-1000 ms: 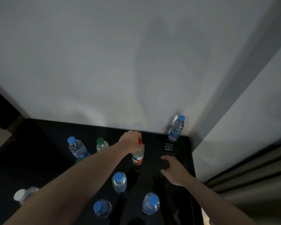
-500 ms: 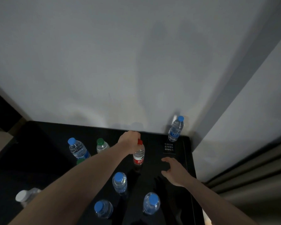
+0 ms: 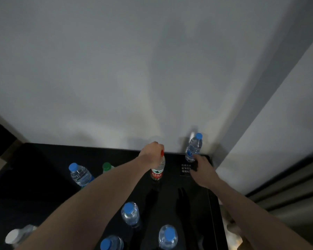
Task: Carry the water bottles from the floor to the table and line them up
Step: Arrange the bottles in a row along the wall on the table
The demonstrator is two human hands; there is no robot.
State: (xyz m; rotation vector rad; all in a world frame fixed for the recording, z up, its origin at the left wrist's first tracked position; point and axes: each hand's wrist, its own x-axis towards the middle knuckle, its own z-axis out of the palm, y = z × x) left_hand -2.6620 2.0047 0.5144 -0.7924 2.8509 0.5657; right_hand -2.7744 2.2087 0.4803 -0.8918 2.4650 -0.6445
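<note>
- Both hands out over the black worktop (image 3: 43,177); left hand (image 3: 153,152) curled round the neck of the red-capped bottle (image 3: 158,168), just under the cap, bottle upright with its base seemingly on the surface.
- Right hand (image 3: 200,168) now stretched to the far right corner, fingers loosely spread, fingertips touching or just short of the base of the corner bottle (image 3: 194,147); no closed grip to be seen yet.
- Nearest the camera: three blue-capped bottles standing loose, front left (image 3: 111,242), front right (image 3: 168,236), and middle (image 3: 130,212); none in a row.
- At the left edge, a white-capped bottle (image 3: 16,237), partly cut off by the forearm.
- Further back on the left, a tilted-looking blue-capped bottle (image 3: 79,174) and a green-capped bottle (image 3: 107,166), half hidden behind the left arm.
- Beside the right hand, a small printed label (image 3: 185,168) on the surface, text too small to read.
- Against half a second ago: right hand gone from hovering mid-worktop, well apart from the corner bottle, up to its base; left hand and red-capped bottle shifted slightly toward the wall.
- Meaning for the task, as a judgement: carrying looks largely done for the bottles in view, lining up barely begun; likely gathering the corner bottle and the red-capped one into one line along the back.
</note>
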